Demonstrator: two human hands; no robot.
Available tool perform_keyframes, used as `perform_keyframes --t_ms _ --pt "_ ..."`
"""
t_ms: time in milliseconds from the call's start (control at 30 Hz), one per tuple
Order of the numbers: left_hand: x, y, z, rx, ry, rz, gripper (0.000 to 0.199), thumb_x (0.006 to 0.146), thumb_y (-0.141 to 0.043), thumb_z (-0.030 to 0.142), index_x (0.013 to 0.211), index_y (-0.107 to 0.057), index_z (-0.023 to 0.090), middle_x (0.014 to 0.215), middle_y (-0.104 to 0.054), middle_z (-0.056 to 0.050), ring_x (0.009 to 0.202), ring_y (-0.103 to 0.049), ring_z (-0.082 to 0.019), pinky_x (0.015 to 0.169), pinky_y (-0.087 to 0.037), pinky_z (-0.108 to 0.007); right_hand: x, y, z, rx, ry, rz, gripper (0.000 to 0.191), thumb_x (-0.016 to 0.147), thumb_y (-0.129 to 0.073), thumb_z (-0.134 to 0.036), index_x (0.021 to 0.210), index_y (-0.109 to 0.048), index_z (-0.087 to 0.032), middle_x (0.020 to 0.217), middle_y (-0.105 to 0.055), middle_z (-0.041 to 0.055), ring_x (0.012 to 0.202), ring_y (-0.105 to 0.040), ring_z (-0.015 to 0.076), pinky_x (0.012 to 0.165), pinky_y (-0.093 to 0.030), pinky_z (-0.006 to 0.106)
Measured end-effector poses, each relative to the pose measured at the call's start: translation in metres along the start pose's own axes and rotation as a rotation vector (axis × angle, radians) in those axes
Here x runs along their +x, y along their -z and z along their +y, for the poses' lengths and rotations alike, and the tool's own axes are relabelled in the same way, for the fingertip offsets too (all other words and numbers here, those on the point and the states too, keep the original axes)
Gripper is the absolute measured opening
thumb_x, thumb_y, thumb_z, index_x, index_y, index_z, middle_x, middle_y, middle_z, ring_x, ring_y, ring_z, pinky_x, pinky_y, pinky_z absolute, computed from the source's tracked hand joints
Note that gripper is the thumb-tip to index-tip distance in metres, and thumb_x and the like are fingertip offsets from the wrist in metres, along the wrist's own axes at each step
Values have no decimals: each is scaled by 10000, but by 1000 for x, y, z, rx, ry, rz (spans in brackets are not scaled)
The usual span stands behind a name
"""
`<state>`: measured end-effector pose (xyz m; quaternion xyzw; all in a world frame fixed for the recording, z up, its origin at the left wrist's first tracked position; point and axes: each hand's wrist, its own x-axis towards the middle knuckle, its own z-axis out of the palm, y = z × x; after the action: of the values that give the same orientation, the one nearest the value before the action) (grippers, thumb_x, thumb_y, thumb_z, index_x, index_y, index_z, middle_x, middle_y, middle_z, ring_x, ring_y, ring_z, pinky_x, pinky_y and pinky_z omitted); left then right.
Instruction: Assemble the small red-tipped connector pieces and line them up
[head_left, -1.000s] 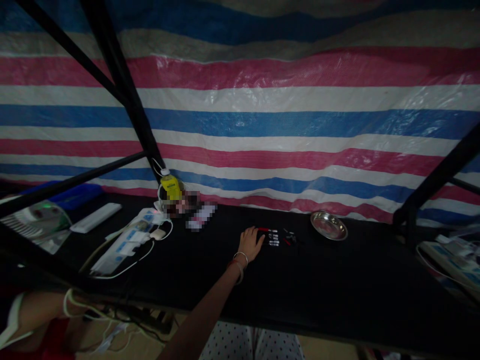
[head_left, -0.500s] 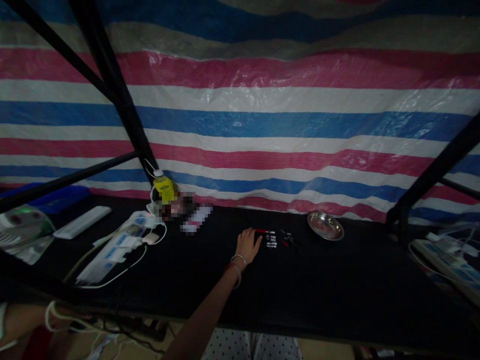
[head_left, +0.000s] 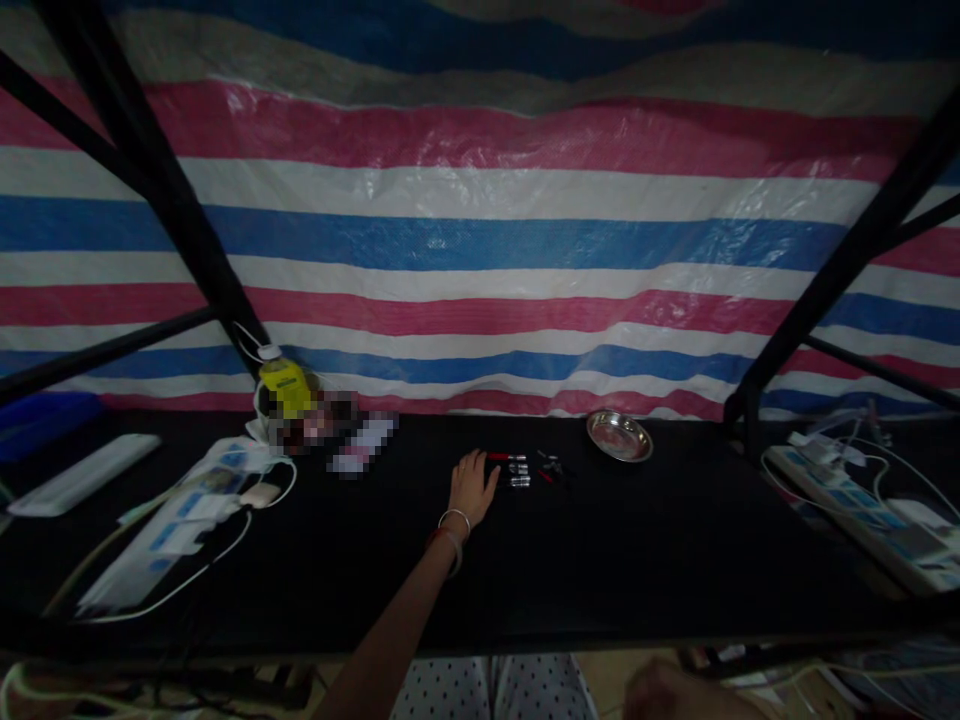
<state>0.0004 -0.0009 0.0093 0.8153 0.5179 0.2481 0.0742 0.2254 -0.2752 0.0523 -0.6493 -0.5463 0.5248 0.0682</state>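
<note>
My left hand (head_left: 471,490) lies palm down on the black table, with bracelets at the wrist. Its fingers are stretched out and its thumb is apart, beside a short row of slim pen-like sticks. One is a red stick (head_left: 504,457); the others are dark sticks with shiny clear or silvery ends (head_left: 519,481). Their left ends are partly hidden by the hand, which seems to touch them. To their right lies a loose cluster of small black, red and silvery parts (head_left: 553,467). My right hand (head_left: 667,690) is a dark blur below the table's front edge, its fingers unclear.
A round shiny metal dish (head_left: 619,437) stands at the back right. On the left are a yellow bottle (head_left: 285,385), a white power strip (head_left: 169,525) with cables, and a long white box (head_left: 86,475). Another power strip (head_left: 862,510) lies right. Black metal posts (head_left: 810,310) flank the table.
The view has turned to the right, so everything sits further left. My left hand stays by the sticks. My right hand has come into view at the bottom.
</note>
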Motion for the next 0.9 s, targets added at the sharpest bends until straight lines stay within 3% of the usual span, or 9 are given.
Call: perform_keyframes --t_ms 33,100,200,267,467,633,767,900 --pt "0 0 0 2 -4 10 460 921 -292 429 1221 -479 134 1307 -483 -139 1213 -422 -253 999 -351 -416 18 12 -6 26 36 65 308 804 -504 -487 972 -630 -262 920 -633 39 673 -609 136 484 -455 226" --pt "0 1 1 5 -4 24 456 919 -298 425 1226 -478 139 1317 -474 -138 1219 -414 -260 997 -354 -423 59 37 -20 76 115 208 357 808 -435 -477 1015 -605 -242 817 -617 26 677 -599 144 536 -463 241" --pt "0 0 1 8 6 25 455 918 -301 416 1227 -479 133 1320 -468 -140 1223 -408 -265 1000 -353 -427 116 63 -38 102 275 828 353 746 -504 -374 1014 -609 -171 824 -593 53 737 -580 179 648 -470 289" --pt "0 0 0 7 -6 32 444 919 -306 402 1225 -480 130 1316 -469 -139 1220 -411 -259 1006 -349 -419 145 68 -44 49 228 1037 319 717 -539 -319 980 -630 -161 860 -586 69 752 -576 192 675 -463 303" --pt "-2 4 2 -27 -116 32 371 916 -337 346 1219 -484 189 1336 -461 -97 1219 -408 -232 999 -348 -415 176 56 -44 -18 144 1112 242 783 -482 -267 903 -668 -169 892 -577 72 774 -597 184 669 -444 269" --pt "18 11 39 -88 -138 51 299 890 -416 275 1156 -540 218 1279 -530 -47 1179 -425 -197 977 -337 -367 178 51 -43 -68 90 1145 255 831 -424 -271 916 -655 -206 926 -571 49 785 -593 170 622 -415 246" --pt "41 5 78 33 -298 -234 265 874 -404 178 1016 -619 237 1070 -654 -35 1032 -516 -201 907 -335 -389 176 50 -44 -111 106 1149 246 828 -417 -237 901 -649 -197 944 -566 56 813 -590 171 658 -418 249" --pt "51 -10 97 84 -368 -322 292 831 -414 89 918 -655 229 922 -687 -56 940 -558 -208 901 -314 -396 175 49 -43 -105 137 1159 242 819 -439 -253 905 -653 -181 932 -568 65 822 -589 177 685 -436 257"
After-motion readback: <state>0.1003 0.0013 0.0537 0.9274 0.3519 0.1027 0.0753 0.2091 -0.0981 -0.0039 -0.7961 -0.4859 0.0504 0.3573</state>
